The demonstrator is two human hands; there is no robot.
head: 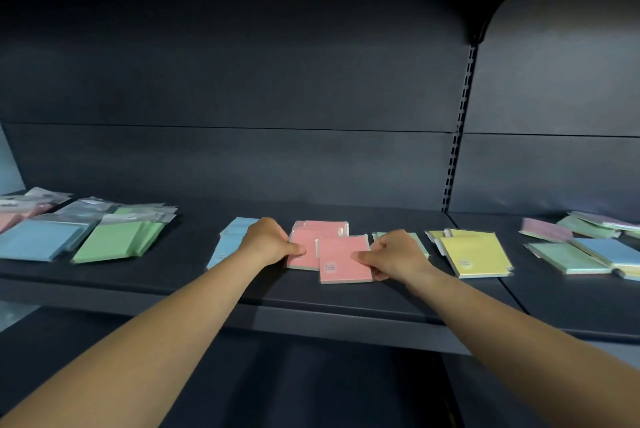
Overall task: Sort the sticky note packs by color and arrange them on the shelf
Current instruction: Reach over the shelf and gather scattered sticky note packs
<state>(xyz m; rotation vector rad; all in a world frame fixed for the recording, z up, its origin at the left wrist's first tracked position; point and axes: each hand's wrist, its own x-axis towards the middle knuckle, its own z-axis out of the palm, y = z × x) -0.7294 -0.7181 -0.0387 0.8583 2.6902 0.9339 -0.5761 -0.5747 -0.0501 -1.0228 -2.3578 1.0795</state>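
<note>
Pink packs (313, 244) lie mid-shelf (173, 275), between both hands. Right hand (391, 256) pinches the front pink pack (344, 259) at its right edge; this pack sits askew, overlapping the stack. Left hand (268, 242) grips the stack's left edge. Likely squaring: front pack goes left and back.

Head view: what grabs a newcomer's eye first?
The pink packs at the middle of the dark shelf, with the left hand gripping the lower pack's left edge and the right hand pinching the top pack's right edge. Next, the pastel stacks flanking them: blue packs just left, yellow packs right, with a mixed unsorted pile at far right.
</note>
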